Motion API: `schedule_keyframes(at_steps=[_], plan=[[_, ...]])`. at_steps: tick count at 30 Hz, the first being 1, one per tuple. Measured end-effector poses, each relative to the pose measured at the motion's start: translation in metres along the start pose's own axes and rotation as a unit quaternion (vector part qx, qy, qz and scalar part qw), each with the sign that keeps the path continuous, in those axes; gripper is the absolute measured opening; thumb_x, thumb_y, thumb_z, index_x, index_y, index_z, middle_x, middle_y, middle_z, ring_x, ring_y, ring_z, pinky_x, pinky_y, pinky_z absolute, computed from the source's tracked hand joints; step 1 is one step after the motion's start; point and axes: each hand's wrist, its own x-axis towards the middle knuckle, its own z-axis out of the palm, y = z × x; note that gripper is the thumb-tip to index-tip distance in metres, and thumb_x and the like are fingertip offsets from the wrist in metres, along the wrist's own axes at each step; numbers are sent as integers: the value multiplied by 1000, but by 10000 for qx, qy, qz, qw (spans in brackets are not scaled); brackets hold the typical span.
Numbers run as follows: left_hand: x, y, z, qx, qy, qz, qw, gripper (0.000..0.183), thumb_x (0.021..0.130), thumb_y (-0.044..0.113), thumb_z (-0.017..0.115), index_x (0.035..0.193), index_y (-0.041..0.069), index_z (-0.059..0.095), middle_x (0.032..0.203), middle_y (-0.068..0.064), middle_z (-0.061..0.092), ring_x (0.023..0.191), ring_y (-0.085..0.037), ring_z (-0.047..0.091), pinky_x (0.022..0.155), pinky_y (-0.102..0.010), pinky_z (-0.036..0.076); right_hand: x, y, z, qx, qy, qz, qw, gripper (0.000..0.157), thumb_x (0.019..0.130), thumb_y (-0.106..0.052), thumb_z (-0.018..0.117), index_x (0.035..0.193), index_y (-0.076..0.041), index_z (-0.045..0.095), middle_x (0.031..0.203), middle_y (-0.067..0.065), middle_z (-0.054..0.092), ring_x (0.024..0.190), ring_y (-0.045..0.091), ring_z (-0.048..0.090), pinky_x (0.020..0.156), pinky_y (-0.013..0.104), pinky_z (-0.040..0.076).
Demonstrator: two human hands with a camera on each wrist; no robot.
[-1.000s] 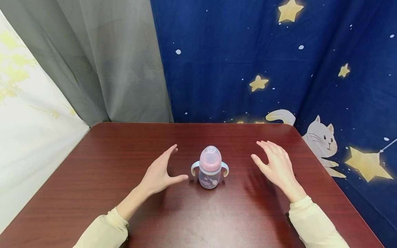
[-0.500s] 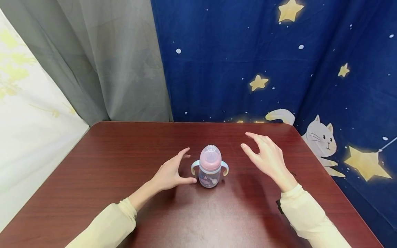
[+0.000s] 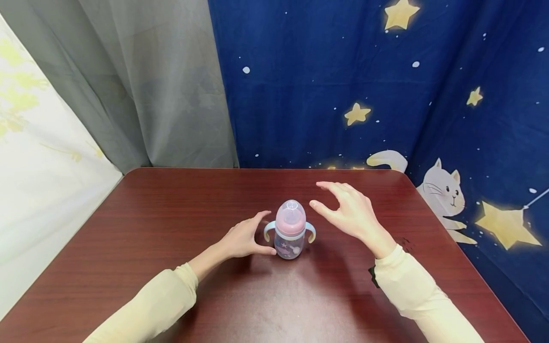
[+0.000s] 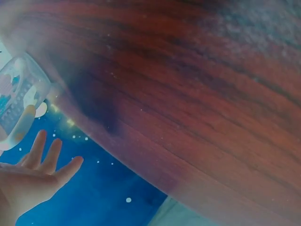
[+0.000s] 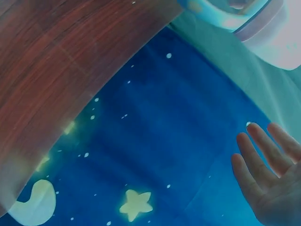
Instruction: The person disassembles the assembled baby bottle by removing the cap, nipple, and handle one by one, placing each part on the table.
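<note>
A baby bottle (image 3: 289, 233) with a pink collar, a clear domed cap and two pale blue handles stands upright on the brown table. My left hand (image 3: 245, 238) is beside its left handle, thumb and fingers spread on either side; whether the thumb touches the bottle I cannot tell. Up and to the right of the bottle, my right hand (image 3: 349, 212) hovers apart from it, fingers extended. In the left wrist view, the left hand (image 4: 35, 181) shows straight fingers below the bottle's handle (image 4: 19, 129). The right wrist view has the right hand (image 5: 273, 181) holding nothing.
The dark red-brown wooden table (image 3: 180, 200) has rounded far corners. Behind it hang a grey curtain (image 3: 184, 95) and a blue curtain (image 3: 300, 95) with stars and a cat. A white patterned cloth (image 3: 38, 190) hangs on the left.
Both hands have come closer to the bottle: the left moved right to its left handle, the right moved left and slightly away. The bottle has stayed in place.
</note>
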Motion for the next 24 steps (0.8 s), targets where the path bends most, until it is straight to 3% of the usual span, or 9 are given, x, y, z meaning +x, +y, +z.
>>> schedule_keyframes(at_steps=[8,14,24], plan=[[4,-1,7,268,-218,82,9994,81,60,51,74,128,20,40,89,7,53,81,-14,51,65,-32,40,6,-14,6,-25,-533,-303,9981,61,75,-64,48,119,-22,55,114,-2,55,102,18,49,73,44,42],[8,-2,10,322,-267,288,9987,64,62,51,72,114,22,49,76,10,52,72,-7,49,59,-25,39,8,-24,13,-87,-723,-463,9963,60,73,-64,51,117,-24,57,110,-3,57,99,16,52,70,42,43],[11,-6,13,227,-222,373,9988,46,63,52,71,95,24,53,73,11,51,68,-8,51,56,-23,39,10,-35,22,-36,-803,-688,9944,60,70,-63,57,115,-23,57,101,-8,59,85,9,55,61,34,44]])
